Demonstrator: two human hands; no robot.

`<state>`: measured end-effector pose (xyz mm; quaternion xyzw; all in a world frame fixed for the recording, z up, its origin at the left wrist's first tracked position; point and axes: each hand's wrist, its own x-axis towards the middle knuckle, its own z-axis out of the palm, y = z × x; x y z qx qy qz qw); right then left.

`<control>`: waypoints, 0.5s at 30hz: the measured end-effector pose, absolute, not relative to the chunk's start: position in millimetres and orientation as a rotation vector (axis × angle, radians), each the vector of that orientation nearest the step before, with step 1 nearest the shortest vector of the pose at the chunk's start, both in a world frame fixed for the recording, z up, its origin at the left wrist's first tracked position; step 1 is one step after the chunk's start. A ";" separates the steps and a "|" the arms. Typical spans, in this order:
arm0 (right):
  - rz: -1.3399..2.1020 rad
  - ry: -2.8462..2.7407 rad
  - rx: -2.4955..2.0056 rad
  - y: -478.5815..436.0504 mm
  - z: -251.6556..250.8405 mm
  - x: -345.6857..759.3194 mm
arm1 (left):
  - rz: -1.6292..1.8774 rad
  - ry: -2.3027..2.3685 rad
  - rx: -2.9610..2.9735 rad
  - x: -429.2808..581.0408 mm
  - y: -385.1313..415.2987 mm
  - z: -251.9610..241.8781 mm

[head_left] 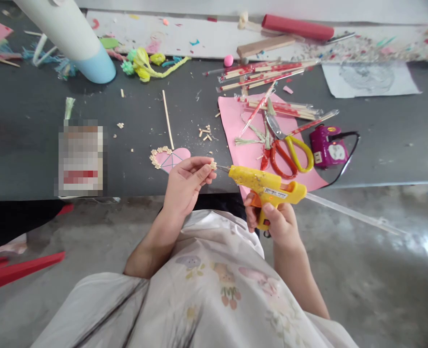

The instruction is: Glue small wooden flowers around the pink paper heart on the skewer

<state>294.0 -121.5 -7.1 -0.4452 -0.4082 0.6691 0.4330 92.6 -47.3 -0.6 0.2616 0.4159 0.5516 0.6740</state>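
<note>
My right hand (pixel 277 220) is wrapped around the grip of a yellow hot glue gun (pixel 268 186), with a clear glue stick (pixel 355 213) poking out of its back. The gun's nozzle points left at a small cluster of cut wooden stick pieces (pixel 213 165), which my left hand (pixel 190 181) pinches between thumb and fingers. Just behind my left hand lies a pink paper heart (pixel 178 157) with drawn lines; little round stick pieces (pixel 156 155) edge its left lobe. A thin wooden stick (pixel 167 120) rests with one end near the heart.
Red-and-yellow scissors (pixel 284 145) and wrapped stick bundles (pixel 272 72) lie on and behind pink paper (pixel 235 121). A purple corded box (pixel 329 146) stands at right. Short stick bits (pixel 206 132) are scattered mid-table. A white-and-blue cylinder (pixel 91 53) and yellow yarn (pixel 143 63) are at back left.
</note>
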 end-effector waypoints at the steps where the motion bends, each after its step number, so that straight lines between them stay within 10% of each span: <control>1: 1.668 -1.012 -1.121 -121.4 -7.2 293.8 | 1.238 0.943 0.594 92.8 -47.2 -0.5; 15: 1.651 -1.006 -1.107 -118.4 -5.1 291.8 | 1.266 0.979 0.642 93.9 -48.2 -0.2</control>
